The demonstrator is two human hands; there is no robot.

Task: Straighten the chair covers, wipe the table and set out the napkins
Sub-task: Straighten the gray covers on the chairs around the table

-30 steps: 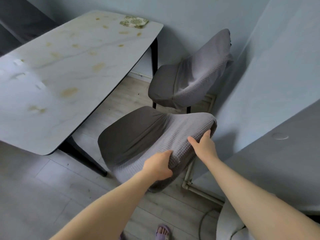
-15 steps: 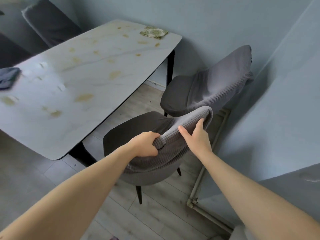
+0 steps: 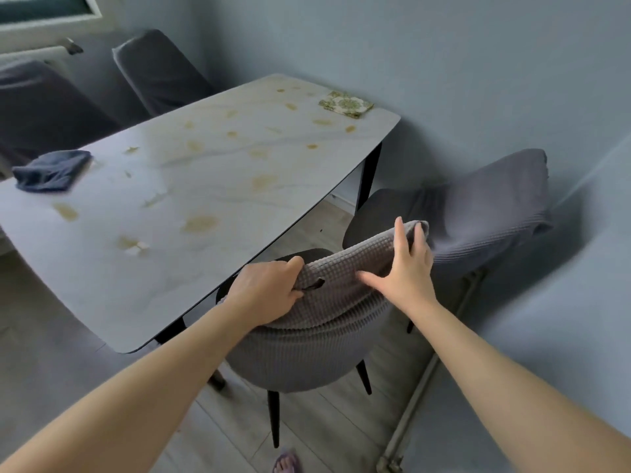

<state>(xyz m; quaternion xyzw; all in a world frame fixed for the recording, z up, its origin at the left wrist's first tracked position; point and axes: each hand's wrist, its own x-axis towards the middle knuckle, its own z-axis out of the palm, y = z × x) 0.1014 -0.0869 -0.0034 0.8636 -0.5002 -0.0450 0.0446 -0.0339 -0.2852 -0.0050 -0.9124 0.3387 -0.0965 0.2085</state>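
Observation:
The near chair wears a grey waffle cover (image 3: 307, 343), bunched along the top of its backrest. My left hand (image 3: 266, 291) grips a fold of that cover at the backrest's left top, beside a small hole in the fabric. My right hand (image 3: 406, 268) lies on the cover at the right top, thumb spread wide and fingers reaching over the edge. The stained pale table (image 3: 205, 172) stands just beyond the chair. On it lie a folded green patterned napkin stack (image 3: 345, 104) at the far corner and a crumpled blue cloth (image 3: 51, 170) at the left.
A second grey covered chair (image 3: 491, 206) stands to the right against the wall, its cover wrinkled. Two more covered chairs (image 3: 160, 70) stand behind the table. A floor pipe (image 3: 420, 380) runs along the right wall. My sandalled foot (image 3: 286, 464) shows at the bottom.
The view has lifted and swung left, showing more table and the blue cloth. The chair now sits closer to the table. My right hand has spread its thumb and loosened on the cover.

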